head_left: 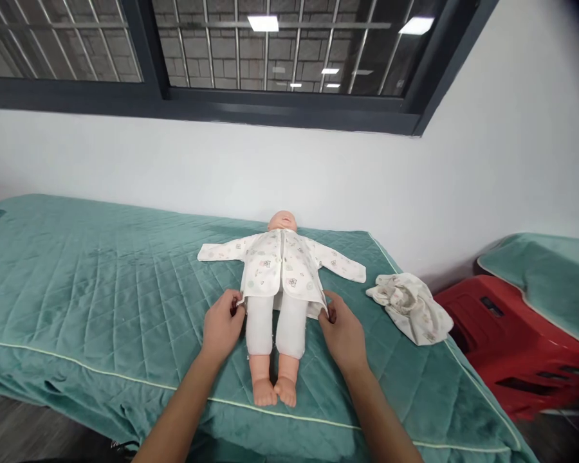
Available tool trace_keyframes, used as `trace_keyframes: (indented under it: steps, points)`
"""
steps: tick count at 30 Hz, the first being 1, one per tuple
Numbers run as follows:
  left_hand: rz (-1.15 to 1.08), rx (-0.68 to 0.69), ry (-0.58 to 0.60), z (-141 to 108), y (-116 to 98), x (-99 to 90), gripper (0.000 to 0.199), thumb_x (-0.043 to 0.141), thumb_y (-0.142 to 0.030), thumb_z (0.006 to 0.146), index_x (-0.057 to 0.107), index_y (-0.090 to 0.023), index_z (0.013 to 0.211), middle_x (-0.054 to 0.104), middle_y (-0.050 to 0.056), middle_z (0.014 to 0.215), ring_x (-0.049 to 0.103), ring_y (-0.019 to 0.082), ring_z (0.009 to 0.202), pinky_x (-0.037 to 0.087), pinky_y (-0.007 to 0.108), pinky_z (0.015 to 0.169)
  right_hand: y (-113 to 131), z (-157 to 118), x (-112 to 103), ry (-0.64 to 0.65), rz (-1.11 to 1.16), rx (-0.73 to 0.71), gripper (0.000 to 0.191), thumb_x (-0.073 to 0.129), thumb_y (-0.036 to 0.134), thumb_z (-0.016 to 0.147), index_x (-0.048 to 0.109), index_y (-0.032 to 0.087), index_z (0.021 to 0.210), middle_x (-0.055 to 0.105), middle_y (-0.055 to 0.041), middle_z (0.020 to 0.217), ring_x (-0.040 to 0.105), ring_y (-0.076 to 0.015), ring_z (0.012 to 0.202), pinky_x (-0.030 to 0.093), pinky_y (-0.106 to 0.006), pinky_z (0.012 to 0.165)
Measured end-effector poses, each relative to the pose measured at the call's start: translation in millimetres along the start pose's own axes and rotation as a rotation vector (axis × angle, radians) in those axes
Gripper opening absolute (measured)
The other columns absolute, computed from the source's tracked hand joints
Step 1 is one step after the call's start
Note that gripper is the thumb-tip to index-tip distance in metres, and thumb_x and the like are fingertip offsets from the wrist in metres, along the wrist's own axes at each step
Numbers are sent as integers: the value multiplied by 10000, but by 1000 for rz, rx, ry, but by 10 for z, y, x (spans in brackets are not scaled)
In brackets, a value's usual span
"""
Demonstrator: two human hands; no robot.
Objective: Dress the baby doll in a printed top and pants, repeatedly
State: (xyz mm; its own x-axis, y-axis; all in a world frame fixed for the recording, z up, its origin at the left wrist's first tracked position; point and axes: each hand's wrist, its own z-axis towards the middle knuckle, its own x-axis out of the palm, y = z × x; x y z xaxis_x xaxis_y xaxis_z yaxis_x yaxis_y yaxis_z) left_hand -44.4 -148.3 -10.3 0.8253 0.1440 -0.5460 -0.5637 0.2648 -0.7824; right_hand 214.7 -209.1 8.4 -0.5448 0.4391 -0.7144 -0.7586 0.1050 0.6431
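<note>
A baby doll (259,373) lies on its back on the green quilted bed cover (125,289), head toward the wall and bare feet toward me. It wears a white printed jacket (265,263), its sleeves spread out to both sides and its front edges meeting along the middle. White cloth covers the doll's legs. My left hand (224,323) pinches the jacket's lower left corner, fingers closed. At the lower right corner, my right hand (342,329) pinches the hem in the same way. Both hands are beside the doll's thighs.
A crumpled white printed cloth (415,308) lies on the bed to the right of the doll. Beyond the bed's right edge stands a red plastic chair or stool (521,341), partly under green fabric (550,276). Behind are a white wall and a dark-framed window (289,109).
</note>
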Motion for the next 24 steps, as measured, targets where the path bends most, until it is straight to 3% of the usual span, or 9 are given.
trace_keyframes:
  steps: [6, 16, 20, 24]
  points:
    - [66, 65, -18, 21, 52, 1, 70, 482, -182, 835, 537, -222, 818, 582, -13, 789, 538, 175, 758, 373, 277, 700, -48, 5, 14, -58, 25, 36, 418, 503, 269, 831, 596, 247, 1238, 630, 21, 801, 598, -188, 740, 455, -320, 714]
    - [63, 207, -47, 45, 72, 20, 52, 517, -171, 849, 530, -217, 829, 592, 50, 1113, 576, 216, 1041, 472, 347, 870, -101, 3, 49, -122, 21, -172, 404, 480, 126, 837, 614, 220, 1206, 578, -82, 1152, 598, -230, 1015, 509, -398, 894]
    - [-25, 257, -88, 34, 80, 29, 138, 522, -238, 905, 590, -209, 1022, 533, 98, 1264, 545, 234, 1172, 488, 382, 952, -78, -13, 38, -131, 42, -301, 368, 495, 127, 877, 621, 233, 1205, 565, -86, 1193, 555, -235, 1134, 474, -406, 986]
    - [-69, 300, -91, 24, 53, 5, 259, 500, -292, 954, 600, -217, 1180, 542, 99, 1242, 547, 223, 1172, 486, 385, 988, -72, -17, 32, -130, 65, -327, 274, 510, 161, 911, 645, 237, 1137, 598, -79, 1170, 572, -231, 1112, 477, -404, 969]
